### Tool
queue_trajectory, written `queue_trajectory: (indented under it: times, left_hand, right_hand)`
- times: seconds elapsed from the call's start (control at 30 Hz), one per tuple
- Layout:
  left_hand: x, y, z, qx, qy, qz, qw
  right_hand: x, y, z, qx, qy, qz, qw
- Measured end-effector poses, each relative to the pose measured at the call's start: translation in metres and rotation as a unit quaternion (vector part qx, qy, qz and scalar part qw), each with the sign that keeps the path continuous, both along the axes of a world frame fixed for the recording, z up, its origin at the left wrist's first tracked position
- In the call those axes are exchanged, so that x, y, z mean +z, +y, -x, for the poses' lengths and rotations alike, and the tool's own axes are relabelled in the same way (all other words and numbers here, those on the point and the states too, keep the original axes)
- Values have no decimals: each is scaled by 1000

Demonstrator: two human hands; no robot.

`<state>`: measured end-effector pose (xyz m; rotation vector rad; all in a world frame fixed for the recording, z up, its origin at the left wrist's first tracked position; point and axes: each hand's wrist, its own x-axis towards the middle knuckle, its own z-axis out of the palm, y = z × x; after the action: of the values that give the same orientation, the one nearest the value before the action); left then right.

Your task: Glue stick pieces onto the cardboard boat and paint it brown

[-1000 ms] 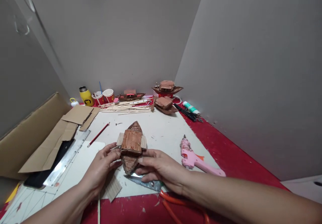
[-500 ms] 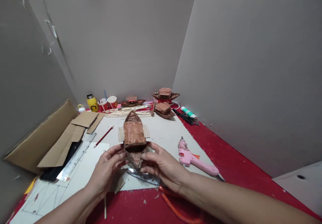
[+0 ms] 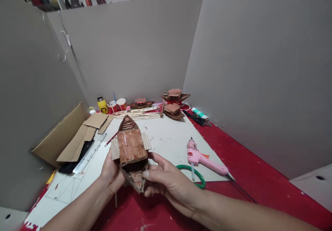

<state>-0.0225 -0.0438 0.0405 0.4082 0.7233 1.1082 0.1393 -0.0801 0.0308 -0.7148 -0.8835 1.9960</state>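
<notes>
A brown model boat (image 3: 131,146) with a curved cabin roof and a pale ribbed flap on each side is held above the table, its slatted end pointing away from me. My left hand (image 3: 111,172) grips its left side from below, its fingers partly hidden behind the hull. My right hand (image 3: 166,177) pinches the near right side, thumb on the near deck. Just beyond the right hand lies a green ring-shaped handle (image 3: 203,181); what it belongs to is mostly hidden. A pink glue gun (image 3: 206,160) rests to the right.
Behind stand more model boats (image 3: 173,110), thin wooden sticks (image 3: 137,112), paper cups (image 3: 121,103) and a yellow bottle (image 3: 102,105). Cardboard pieces (image 3: 76,137) and a metal ruler (image 3: 89,155) lie left. Black tools (image 3: 193,118) and a green-white tube (image 3: 199,113) lie at right. Grey panels enclose the table.
The boat has come nearer and tilted, held in both hands. My left hand has shifted forward along its side. The green handle now shows; the red-handled metal tool is out of sight. The view has shifted left.
</notes>
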Motion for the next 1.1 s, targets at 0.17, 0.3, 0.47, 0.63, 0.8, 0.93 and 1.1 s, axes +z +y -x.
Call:
queue_trajectory:
  times: [0.17,0.3,0.47,0.63,0.8,0.93,1.1]
  left_hand:
    - [12,-11,0,91,51,62,993]
    - [15,-16,0,106,60,78,990]
    - [10,-18,-2,103,77,97,987]
    - [2,-18,-2,85,104,88,987]
    - [-2,-18,-2,72,119,78,987]
    - [-5,-17,0,50,108,65,991]
    - [-10,-16,1,44,103,56,992]
  right_hand:
    - [-8,-4,-12,31,-86,-58,994]
    - [-12,-4,-29,-175,-221,-210,936]
    - [-3,1,-41,-303,-336,-627,634]
    - [3,9,-42,-243,-414,-714,510]
    - [6,12,-42,-225,-436,-718,494]
    - [6,12,-43,-216,-442,-725,481]
    - [6,12,-43,-200,-466,-741,440]
